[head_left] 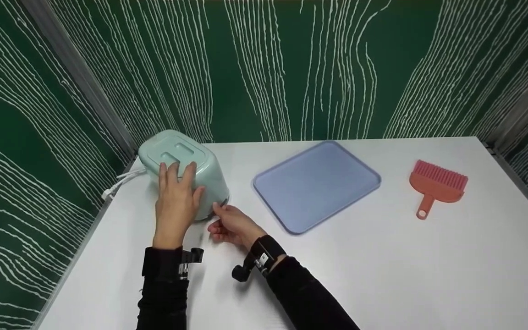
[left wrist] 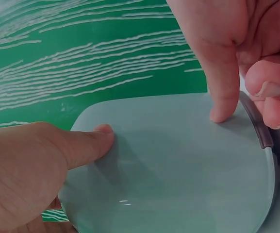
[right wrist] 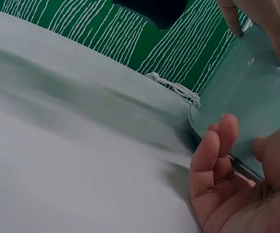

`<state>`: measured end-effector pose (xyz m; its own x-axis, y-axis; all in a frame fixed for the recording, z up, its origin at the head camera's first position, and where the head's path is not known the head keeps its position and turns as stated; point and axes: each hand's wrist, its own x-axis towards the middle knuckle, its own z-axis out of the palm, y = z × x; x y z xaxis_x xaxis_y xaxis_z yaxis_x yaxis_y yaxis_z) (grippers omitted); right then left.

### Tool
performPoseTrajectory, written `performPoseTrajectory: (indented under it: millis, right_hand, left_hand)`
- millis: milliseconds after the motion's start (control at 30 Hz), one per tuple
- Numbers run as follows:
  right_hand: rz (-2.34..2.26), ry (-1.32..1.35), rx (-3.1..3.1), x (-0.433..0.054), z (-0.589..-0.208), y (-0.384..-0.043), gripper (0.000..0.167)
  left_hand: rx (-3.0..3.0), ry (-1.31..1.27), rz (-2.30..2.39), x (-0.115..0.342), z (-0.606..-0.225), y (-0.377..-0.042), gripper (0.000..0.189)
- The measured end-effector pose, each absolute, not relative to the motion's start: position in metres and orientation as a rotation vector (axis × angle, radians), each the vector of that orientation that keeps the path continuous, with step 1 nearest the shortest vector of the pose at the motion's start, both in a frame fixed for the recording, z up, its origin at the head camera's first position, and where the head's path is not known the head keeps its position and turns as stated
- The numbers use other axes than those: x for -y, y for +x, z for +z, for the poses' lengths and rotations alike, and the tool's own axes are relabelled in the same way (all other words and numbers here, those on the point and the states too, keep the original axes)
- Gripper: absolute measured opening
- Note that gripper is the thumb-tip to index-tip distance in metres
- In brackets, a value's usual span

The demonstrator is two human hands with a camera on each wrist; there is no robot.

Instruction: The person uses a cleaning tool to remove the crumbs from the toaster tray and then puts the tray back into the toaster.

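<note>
A mint-green toaster (head_left: 216, 176) with two slots in its top stands at the table's back left. My left hand (head_left: 175, 206) holds it, with spread fingers over the top and the thumb (left wrist: 93, 144) against the smooth end face. Low on that same end is my right hand (head_left: 236, 224). Its thumb (left wrist: 224, 99) presses the shell beside a dark strip (left wrist: 257, 119) along the base edge, and its other fingers (right wrist: 207, 155) curl near that edge. Where the right index fingertip lies under the base is hidden.
A blue-grey tray (head_left: 316, 185) lies right of the toaster on the white table (head_left: 406, 270). Further right is an orange-red brush (head_left: 438, 185) with a holed handle. A white cord with a plug (head_left: 108, 193) lies left of the toaster. Green, white-streaked panels (head_left: 319, 68) stand behind.
</note>
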<state>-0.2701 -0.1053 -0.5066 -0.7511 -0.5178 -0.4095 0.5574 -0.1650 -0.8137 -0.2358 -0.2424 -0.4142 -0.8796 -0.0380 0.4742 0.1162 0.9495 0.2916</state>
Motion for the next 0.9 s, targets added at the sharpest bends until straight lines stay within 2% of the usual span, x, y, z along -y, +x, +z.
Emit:
performPoseTrajectory:
  millis: [900]
  right_hand:
    - [-1.922,-0.014,-1.460,0.1049,-0.5027,-0.2692,0.035]
  left_hand:
    - [2.604,-0.075,-0.443,0.2410,-0.4107,-0.2328,0.057]
